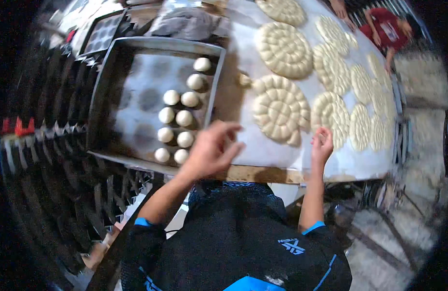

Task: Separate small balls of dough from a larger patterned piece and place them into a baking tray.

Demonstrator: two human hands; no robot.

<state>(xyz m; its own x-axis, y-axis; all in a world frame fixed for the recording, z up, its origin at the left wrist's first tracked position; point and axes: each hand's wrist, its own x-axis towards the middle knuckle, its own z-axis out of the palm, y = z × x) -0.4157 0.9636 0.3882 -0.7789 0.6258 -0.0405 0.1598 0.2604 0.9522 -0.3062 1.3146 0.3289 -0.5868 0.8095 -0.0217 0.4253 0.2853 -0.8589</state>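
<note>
Dough balls (178, 116) sitting in rows in tray (153, 46), within reach. L hand (212, 148) hovering nr them, fingers loosely curled, nothing pinched. R hand (322, 145) pressing spiral dough round (280, 109), fingers together, shaping edge.

Bare floured board (277, 153) lies open before the nearest dough round (280, 109), while the tray wall (215, 89) seemingly bars the left side.

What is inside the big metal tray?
Inside the metal tray sit ten small white dough balls, grouped toward its right side on a floured bottom. The left hand covers the near right corner, so anything there is hidden.
</note>
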